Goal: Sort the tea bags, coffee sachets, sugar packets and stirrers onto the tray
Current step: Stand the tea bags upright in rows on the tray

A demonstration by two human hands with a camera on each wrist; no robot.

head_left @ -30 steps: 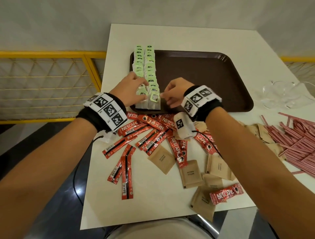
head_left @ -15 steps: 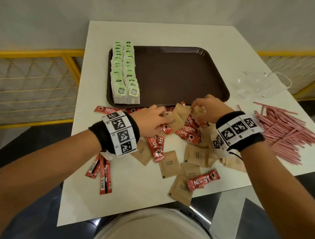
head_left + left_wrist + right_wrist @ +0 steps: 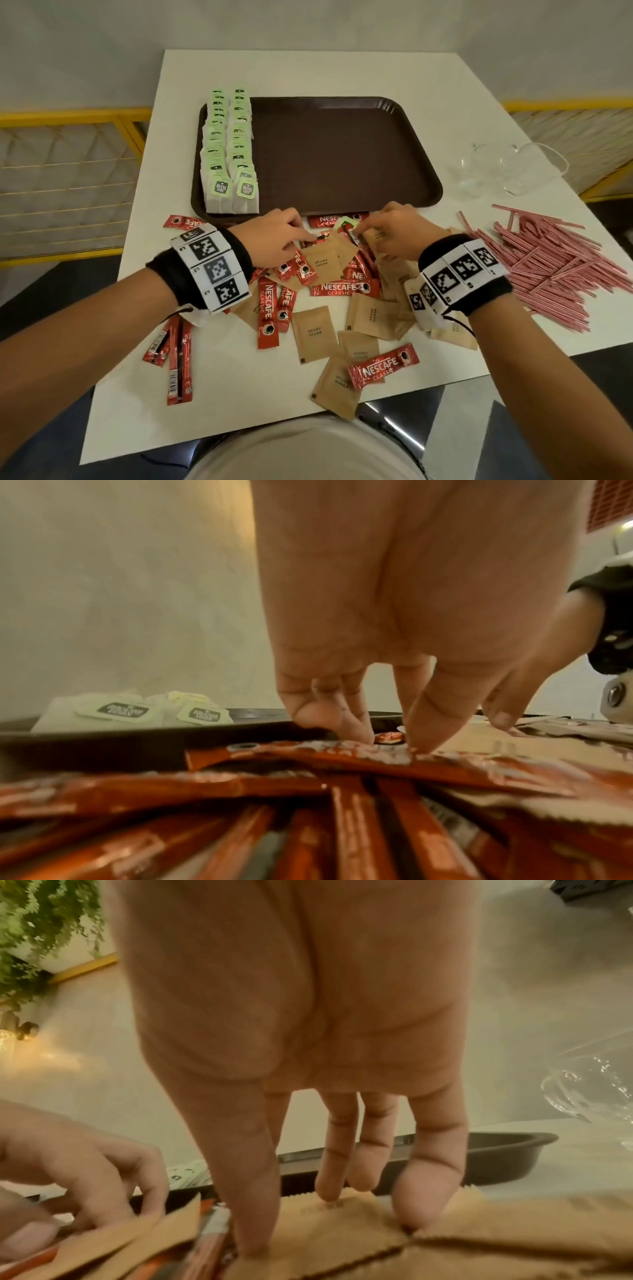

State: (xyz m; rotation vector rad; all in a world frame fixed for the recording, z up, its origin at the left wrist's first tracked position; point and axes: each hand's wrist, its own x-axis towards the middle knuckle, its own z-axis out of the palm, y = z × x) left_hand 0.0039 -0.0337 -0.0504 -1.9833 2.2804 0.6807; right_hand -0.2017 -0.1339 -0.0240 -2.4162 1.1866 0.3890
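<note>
A white surface [image 3: 318, 75] carries a dark brown tray [image 3: 342, 150] toward its far edge. Two neat rows of tea bags [image 3: 229, 150] with green tags run along the tray's left side; the rest of the tray is bare.

Just in front of the tray's near rim lies a loose heap of red coffee sachets [image 3: 344, 289] mixed with brown sugar packets [image 3: 313, 334], spreading toward the near edge of the surface. A few sachets lie apart near the surface's left edge. One stray green tea bag tag [image 3: 346, 224] pokes out of the heap beside the tray's near rim. A wide pile of pink stirrers [image 3: 548, 267] lies along the right edge. Beyond the stirrers, near the right edge, sits a clear glass container [image 3: 507, 168].

Both hands reach into the heap, wrists wearing black bands with printed markers. The left hand [image 3: 274, 240] has its fingertips [image 3: 421, 739] pressed down onto a red sachet, fingers bent. The right hand [image 3: 390, 229] rests straight fingers [image 3: 424, 1191] and thumb on a sugar packet; the close view is blurred, so whether either hand truly pinches anything cannot be told. The hands are near each other, not touching.

A yellow railing [image 3: 68, 116] stands past the surface's left edge.
</note>
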